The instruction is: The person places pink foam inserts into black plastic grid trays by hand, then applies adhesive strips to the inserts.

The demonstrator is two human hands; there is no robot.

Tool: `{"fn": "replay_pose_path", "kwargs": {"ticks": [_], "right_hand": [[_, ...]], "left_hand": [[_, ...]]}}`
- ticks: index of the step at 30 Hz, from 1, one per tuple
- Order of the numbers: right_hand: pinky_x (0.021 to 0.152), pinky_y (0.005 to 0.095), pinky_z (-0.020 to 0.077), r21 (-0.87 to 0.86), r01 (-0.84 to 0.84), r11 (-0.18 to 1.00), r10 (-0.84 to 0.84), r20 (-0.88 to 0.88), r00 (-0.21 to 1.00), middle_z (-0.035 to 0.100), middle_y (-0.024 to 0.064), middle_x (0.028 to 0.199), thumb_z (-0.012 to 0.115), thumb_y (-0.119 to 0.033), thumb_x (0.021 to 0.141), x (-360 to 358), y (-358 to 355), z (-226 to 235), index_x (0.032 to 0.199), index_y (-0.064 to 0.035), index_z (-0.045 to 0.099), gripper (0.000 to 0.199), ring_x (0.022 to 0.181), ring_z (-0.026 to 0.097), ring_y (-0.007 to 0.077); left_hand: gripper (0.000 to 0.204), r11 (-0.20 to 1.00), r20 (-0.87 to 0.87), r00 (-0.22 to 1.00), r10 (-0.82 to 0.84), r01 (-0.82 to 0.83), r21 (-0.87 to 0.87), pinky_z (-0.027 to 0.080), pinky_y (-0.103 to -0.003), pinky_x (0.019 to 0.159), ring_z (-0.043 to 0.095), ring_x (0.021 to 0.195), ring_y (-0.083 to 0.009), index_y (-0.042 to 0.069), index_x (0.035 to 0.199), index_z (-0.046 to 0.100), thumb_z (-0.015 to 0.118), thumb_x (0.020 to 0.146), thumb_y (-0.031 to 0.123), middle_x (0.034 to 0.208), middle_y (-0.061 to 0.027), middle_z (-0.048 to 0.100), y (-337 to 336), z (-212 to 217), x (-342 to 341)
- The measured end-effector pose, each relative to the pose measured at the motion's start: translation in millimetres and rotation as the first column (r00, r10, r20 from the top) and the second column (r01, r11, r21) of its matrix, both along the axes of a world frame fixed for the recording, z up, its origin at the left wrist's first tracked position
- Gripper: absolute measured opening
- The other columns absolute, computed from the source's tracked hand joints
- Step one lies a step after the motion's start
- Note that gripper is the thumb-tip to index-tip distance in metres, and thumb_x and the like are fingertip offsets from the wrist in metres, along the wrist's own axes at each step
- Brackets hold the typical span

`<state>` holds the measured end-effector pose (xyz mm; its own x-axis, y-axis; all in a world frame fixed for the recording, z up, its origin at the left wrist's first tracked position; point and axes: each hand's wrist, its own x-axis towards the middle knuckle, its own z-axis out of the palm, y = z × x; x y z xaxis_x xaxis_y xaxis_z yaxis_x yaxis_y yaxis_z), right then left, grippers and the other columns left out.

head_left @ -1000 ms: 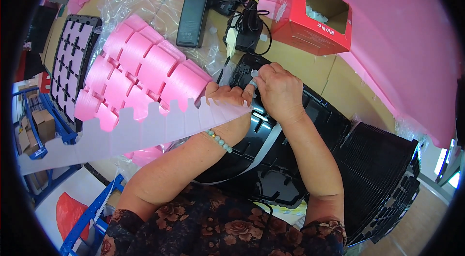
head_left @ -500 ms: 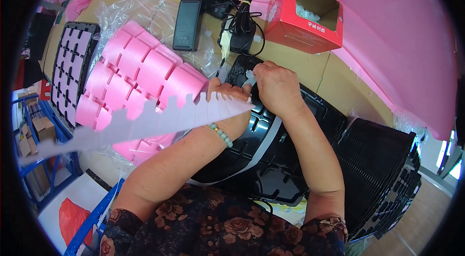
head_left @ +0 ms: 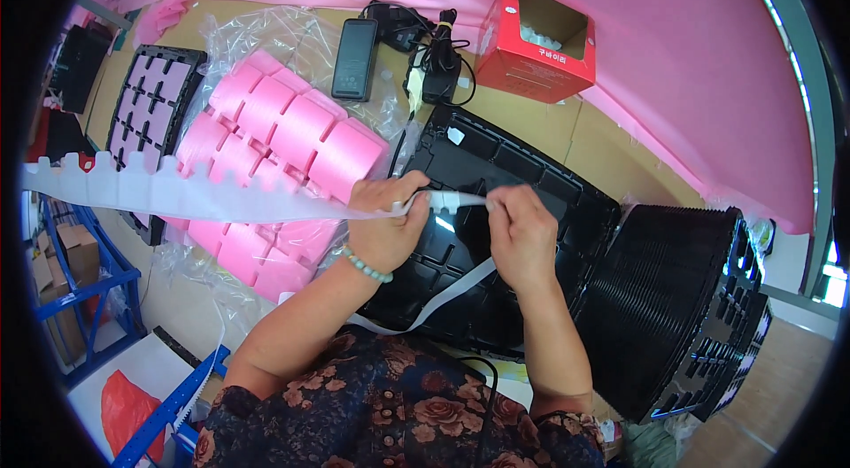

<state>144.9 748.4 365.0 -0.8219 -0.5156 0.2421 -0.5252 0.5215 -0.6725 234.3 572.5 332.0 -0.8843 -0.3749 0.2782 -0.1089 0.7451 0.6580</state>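
Observation:
A long white strip of tabbed stickers (head_left: pixel 177 193) trails to the left from my left hand (head_left: pixel 382 224), whose thumb and fingers are closed on it. A short stretch with white tabs spans the gap between my hands. My right hand (head_left: pixel 524 238) pinches this stretch between thumb and fingers. From below that hand a narrow white ribbon (head_left: pixel 459 289) curves down toward my front. Beneath both hands lies a black plastic tray (head_left: pixel 553 202) with moulded slots and ridges. One small white sticker (head_left: pixel 455 136) sits near the tray's far left corner.
Slotted pink foam sheets (head_left: pixel 257 127) lie in clear plastic at the left, beside a black tray with pink inserts (head_left: pixel 146 105). Behind are a dark rectangular device (head_left: pixel 355 61), bundled cables (head_left: pixel 438 61) and a red open box (head_left: pixel 536 69). Stacked black trays (head_left: pixel 660 309) stand at right.
Both hands have come back from the tray's far left corner toward me and moved apart. The small white sticker there is now uncovered. The strip stretches between my hands.

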Motion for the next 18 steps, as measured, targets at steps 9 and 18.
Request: {"fn": "replay_pose_path", "kwargs": {"ticks": [9,18], "right_hand": [[0.069,0.0425,0.0519,-0.109,0.031,0.994,-0.018,0.123,0.992,0.064,0.0159,0.087,0.063,-0.005,0.089,-3.1,4.5,-14.4,0.091,-0.0031,0.062,0.003,0.079,0.065,0.0388],[0.075,0.0479,0.0519,0.273,-0.102,0.957,0.113,-0.024,0.993,0.066,0.0133,0.091,0.068,-0.014,0.081,-75.1,-53.1,-52.3,0.089,-0.0077,0.062,0.011,0.085,0.066,0.0368]], "left_hand": [[0.018,0.934,0.09,0.994,0.064,-0.092,0.344,0.042,-0.038,0.054,0.058,0.056,-0.0273,0.005,0.076,0.068,0.073,0.085,0.02,0.063,-0.0096,0.061,3.9,20.0,17.9],[0.017,0.922,-0.129,0.99,0.049,-0.095,-0.375,0.036,-0.041,0.077,0.056,0.077,-0.0236,0.016,0.07,0.062,0.077,0.071,0.022,0.07,-0.0011,0.059,12.5,-24.1,-24.4]]}}
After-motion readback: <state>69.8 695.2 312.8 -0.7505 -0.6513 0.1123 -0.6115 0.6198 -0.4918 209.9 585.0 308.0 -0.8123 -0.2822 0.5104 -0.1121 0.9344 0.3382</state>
